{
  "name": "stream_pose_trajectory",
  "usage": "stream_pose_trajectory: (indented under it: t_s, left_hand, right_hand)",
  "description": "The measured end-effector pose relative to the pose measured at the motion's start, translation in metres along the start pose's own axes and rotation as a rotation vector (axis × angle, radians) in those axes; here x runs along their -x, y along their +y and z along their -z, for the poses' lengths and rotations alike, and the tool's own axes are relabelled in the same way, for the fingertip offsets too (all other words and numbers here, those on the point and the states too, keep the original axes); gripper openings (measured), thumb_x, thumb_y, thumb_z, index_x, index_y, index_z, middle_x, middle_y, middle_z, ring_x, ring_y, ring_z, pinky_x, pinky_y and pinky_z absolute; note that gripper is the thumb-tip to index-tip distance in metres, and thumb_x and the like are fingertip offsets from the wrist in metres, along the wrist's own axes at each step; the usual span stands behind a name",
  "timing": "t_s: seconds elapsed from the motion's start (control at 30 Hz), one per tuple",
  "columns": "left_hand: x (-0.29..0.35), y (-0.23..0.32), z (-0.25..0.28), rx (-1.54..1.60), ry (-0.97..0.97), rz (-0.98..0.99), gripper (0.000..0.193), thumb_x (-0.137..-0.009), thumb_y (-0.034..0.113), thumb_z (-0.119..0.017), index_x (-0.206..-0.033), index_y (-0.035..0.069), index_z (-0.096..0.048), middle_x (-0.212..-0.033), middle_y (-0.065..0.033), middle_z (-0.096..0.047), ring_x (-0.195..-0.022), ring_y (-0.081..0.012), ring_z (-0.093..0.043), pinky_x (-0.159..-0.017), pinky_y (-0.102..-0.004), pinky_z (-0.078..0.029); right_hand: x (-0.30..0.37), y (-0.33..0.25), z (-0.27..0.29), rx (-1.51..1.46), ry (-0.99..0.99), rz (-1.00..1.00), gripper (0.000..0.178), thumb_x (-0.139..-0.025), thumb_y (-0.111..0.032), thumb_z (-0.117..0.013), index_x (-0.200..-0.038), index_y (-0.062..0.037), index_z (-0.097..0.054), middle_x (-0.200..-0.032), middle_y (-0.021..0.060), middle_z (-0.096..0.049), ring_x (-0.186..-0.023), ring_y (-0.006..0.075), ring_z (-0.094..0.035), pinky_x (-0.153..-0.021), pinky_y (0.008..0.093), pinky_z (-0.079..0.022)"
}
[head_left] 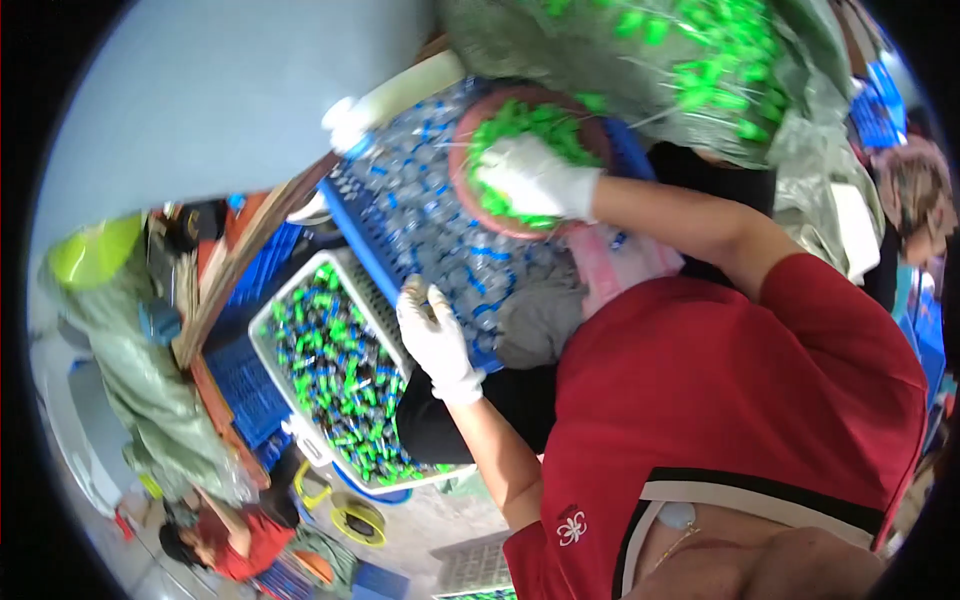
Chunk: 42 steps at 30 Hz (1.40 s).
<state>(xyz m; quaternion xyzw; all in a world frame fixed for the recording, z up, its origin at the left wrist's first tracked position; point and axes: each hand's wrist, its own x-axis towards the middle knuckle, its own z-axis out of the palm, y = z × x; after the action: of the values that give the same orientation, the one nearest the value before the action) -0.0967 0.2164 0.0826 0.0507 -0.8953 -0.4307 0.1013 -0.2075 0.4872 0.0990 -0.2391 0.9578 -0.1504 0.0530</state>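
The right hand [535,180], in a white glove, is down in the brown bowl [470,120], fingers spread over the green caps [530,120]. Just below the bowl, the left hand [435,345] curls its fingers on something small; I cannot tell what. Beside it sits the white basket [300,440] of capped pieces. The caps look light, hard and slippery, best scooped by the handful.

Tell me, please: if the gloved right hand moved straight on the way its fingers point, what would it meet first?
Probably the green pieces in the brown bowl: the right hand already lies over them, though depth is unclear.
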Motion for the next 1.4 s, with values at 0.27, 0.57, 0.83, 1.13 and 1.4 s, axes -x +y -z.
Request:
stream_pose_trajectory:
  t_s: [0.27,0.57,0.83,1.13,1.4]
  left_hand:
    - [-0.06,0.007,-0.062,-0.545,-0.268,0.139,0.038,-0.088,0.018,-0.07,-0.124,0.01,-0.059,-0.099,-0.0214,-0.063,-0.095,-0.0373,-0.064,-0.087,-0.0414,-0.051]
    - [-0.04,0.032,-0.059,0.388,0.019,0.078,0.048,-0.094,0.013,-0.063,-0.138,0.005,-0.044,-0.126,-0.0157,-0.057,-0.114,-0.0226,-0.057,-0.097,-0.0347,-0.045]
    - [-0.084,0.104,-0.066,0.791,-0.008,-0.05,0.046,-0.096,-0.002,-0.056,-0.14,0.005,-0.046,-0.129,-0.0095,-0.056,-0.114,-0.0171,-0.054,-0.1,-0.0311,-0.043]
    - [-0.102,0.127,-0.076,0.9,-0.004,-0.006,0.045,-0.094,-0.005,-0.057,-0.138,0.004,-0.049,-0.123,-0.0054,-0.057,-0.11,-0.0134,-0.054,-0.099,-0.028,-0.043]
    - [-0.102,0.127,-0.078,1.002,0.043,0.011,0.043,-0.091,-0.007,-0.059,-0.133,0.001,-0.052,-0.121,-0.0053,-0.058,-0.107,-0.0134,-0.054,-0.099,-0.0283,-0.043]
  right_hand:
    - [0.008,0.002,-0.027,0.296,0.156,0.052,0.028,-0.08,-0.025,-0.061,-0.1,-0.0075,-0.069,-0.106,0.0132,-0.065,-0.102,0.0303,-0.062,-0.085,0.0459,-0.05]
    - [0.033,0.02,0.028,-0.309,0.215,0.079,0.028,-0.078,-0.011,-0.065,-0.105,-0.0045,-0.065,-0.104,0.015,-0.063,-0.105,0.0331,-0.06,-0.09,0.0423,-0.049]
    - [0.024,-0.012,0.09,-0.483,0.478,0.23,0.031,-0.08,-0.005,-0.072,-0.108,-0.0028,-0.058,-0.094,0.0096,-0.064,-0.087,0.026,-0.063,-0.078,0.0365,-0.051]
    - [0.022,-0.032,0.15,-0.534,0.737,0.204,0.026,-0.087,0.001,-0.068,-0.111,-0.0002,-0.061,-0.09,0.0079,-0.066,-0.071,0.0128,-0.062,-0.063,0.0258,-0.05]
    - [0.012,-0.018,0.138,-0.33,0.734,0.167,0.025,-0.087,0.006,-0.065,-0.112,0.0015,-0.063,-0.105,0.0133,-0.071,-0.07,0.017,-0.063,-0.063,0.027,-0.051]
